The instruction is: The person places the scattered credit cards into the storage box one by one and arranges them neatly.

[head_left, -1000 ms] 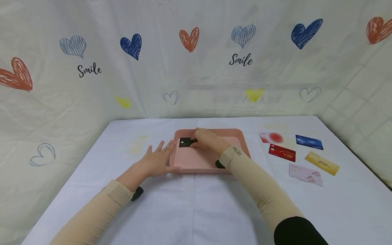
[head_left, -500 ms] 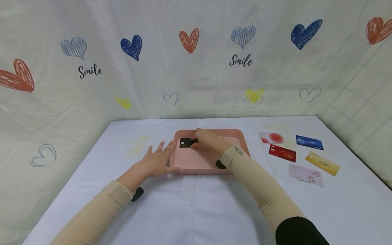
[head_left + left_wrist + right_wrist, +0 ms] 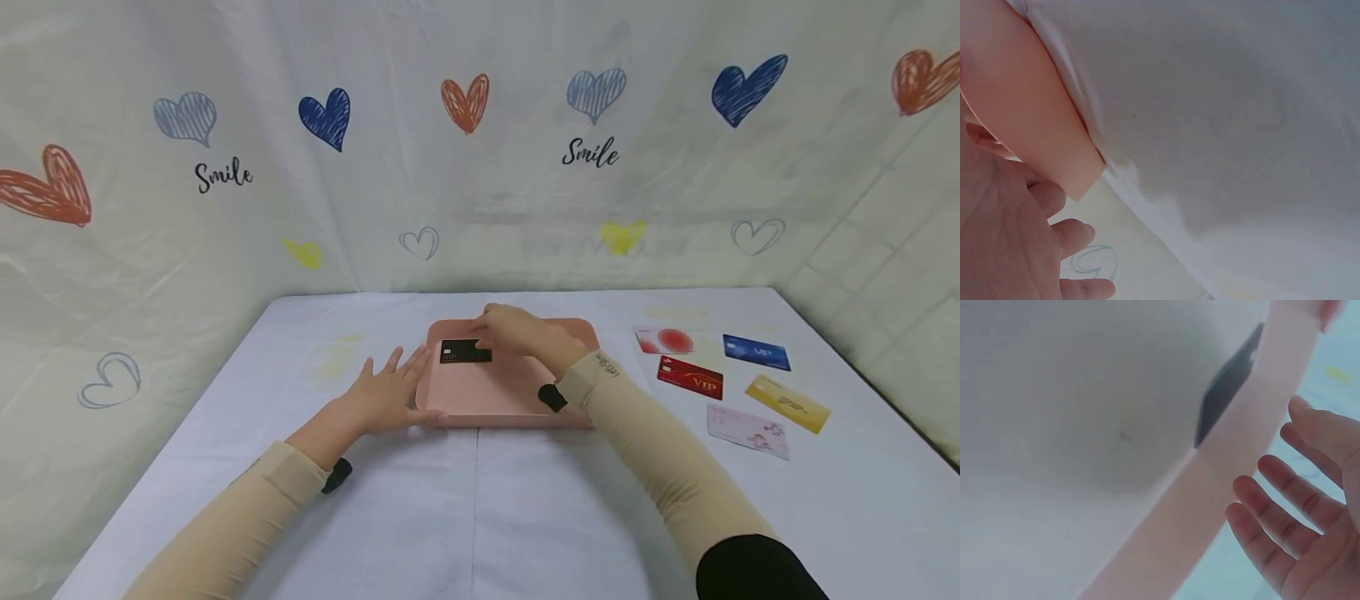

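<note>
A black card [image 3: 456, 352] lies flat in the far left part of a pink tray [image 3: 501, 397]. Over the tray's back part is my right hand [image 3: 519, 330], its fingertips just above the card's right end in the head view. In the right wrist view the right hand [image 3: 1310, 519] shows apart from the black card [image 3: 1227, 389], with loosely bent fingers and nothing between them. My left hand [image 3: 384, 402] rests against the tray's left side with its fingers spread. The left wrist view shows the left hand [image 3: 1007, 225] beside the pink tray wall [image 3: 1032, 100].
To the right of the tray several cards lie on the white tablecloth [image 3: 420, 517]: a white-and-red card [image 3: 665, 340], a red VIP card [image 3: 690, 377], a blue card [image 3: 756, 352], a yellow card [image 3: 787, 403] and a pale pink card [image 3: 748, 430]. A heart-printed sheet hangs behind.
My right hand has let go of the black card and moved slightly up and to the right. More of the card shows now. The left hand has stayed at the tray's left side.
</note>
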`<state>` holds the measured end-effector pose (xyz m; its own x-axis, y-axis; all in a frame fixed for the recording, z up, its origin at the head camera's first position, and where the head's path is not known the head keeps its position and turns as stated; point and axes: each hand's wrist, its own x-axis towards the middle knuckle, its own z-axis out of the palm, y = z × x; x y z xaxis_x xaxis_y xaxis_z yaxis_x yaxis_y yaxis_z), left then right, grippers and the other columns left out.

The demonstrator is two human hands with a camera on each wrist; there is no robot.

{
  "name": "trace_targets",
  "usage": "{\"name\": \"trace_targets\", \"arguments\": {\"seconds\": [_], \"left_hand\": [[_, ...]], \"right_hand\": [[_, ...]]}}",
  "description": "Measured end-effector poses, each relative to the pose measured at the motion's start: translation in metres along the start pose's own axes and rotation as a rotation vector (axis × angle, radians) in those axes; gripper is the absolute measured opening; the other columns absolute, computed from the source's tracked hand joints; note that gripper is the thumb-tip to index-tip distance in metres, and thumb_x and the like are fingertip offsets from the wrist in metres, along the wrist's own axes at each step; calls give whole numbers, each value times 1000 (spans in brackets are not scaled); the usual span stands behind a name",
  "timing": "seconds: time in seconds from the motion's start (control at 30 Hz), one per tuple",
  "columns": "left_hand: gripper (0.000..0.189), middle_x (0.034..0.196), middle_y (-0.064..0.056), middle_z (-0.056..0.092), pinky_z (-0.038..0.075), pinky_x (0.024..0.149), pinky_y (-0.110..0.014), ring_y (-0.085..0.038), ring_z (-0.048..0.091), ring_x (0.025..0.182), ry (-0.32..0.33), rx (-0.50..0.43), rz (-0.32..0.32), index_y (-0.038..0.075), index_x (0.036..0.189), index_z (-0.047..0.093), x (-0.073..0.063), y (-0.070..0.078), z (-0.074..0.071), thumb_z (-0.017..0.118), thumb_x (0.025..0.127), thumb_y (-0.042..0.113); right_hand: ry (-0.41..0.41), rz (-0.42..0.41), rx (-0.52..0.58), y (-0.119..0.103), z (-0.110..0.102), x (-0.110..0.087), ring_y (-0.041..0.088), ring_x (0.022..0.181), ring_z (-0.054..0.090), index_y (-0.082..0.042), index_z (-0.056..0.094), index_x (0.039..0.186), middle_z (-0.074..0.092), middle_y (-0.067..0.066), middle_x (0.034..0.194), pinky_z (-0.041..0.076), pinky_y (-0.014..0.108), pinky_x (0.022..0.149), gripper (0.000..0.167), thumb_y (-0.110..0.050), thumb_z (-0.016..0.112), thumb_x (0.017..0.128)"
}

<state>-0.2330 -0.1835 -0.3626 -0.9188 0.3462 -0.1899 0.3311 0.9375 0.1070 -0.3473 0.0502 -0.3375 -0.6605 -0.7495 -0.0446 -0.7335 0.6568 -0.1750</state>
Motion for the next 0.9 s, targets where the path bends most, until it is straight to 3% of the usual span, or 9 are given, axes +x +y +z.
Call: {"name": "trace_targets", "arguments": {"seconds": [0.23, 0.5, 0.9], "left_hand": [[109, 172, -7, 8, 9, 116, -72, -40, 9, 155, 1, 9, -1, 9, 165, 11, 0, -1, 1, 53, 91, 77], [111, 172, -6, 9, 9, 116, -72, -40, 10, 155, 13, -16, 1, 9, 166, 10, 0, -2, 3, 54, 90, 78], [113, 172, -6, 9, 10, 116, -72, -40, 10, 155, 24, -22, 10, 9, 166, 10, -1, -2, 3, 53, 89, 80]], "right_hand": [[54, 39, 135, -1, -13, -18, 32, 122, 60, -4, 63, 140, 63, 16, 134, 49, 44, 103, 37, -11, 62, 103], [102, 14, 148, 1, -22, -36, 29, 111, 65, -7, 63, 141, 66, 12, 127, 53, 42, 95, 38, -10, 63, 103], [275, -16, 127, 13, -28, -63, 27, 102, 68, -5, 68, 133, 71, 10, 114, 55, 41, 86, 35, -3, 67, 98]]}}
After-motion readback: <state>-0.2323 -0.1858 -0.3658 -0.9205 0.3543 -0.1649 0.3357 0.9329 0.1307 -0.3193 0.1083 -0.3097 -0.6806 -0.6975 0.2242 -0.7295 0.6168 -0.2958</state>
